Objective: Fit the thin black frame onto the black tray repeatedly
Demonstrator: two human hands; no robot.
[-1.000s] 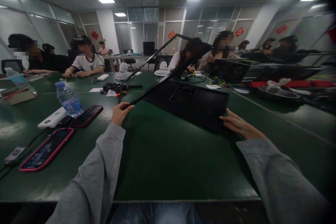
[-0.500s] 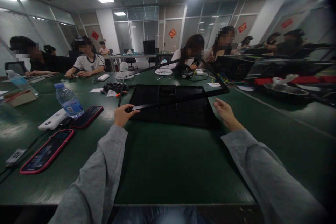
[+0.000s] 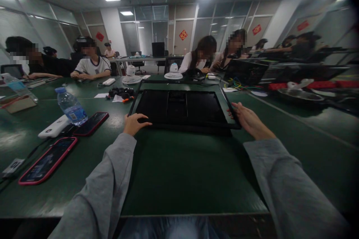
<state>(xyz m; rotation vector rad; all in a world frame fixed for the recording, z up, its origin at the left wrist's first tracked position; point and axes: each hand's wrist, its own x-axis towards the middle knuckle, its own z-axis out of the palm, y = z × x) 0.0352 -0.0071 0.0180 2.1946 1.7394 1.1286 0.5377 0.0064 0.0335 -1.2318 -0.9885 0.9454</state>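
A thin black rectangular frame is held just above a flat black panel with a recessed middle section, which lies on the green table. My left hand pinches the frame's near left corner between thumb and fingers. At the right side, my right hand grips the frame near its near right corner; its fingertips are partly hidden behind the frame. The frame's opening surrounds most of the panel as seen from here. Whether frame and panel touch, I cannot tell.
To the left are a water bottle, a white power bank, a dark phone and a red-edged phone. Dark gear and small white fans stand behind the panel. A metal pan sits right. Several people sit around.
The frame's right side has come down, so it is now nearly level over the panel. My right hand, formerly apart from the frame, has closed on its right side. The left hand keeps its hold.
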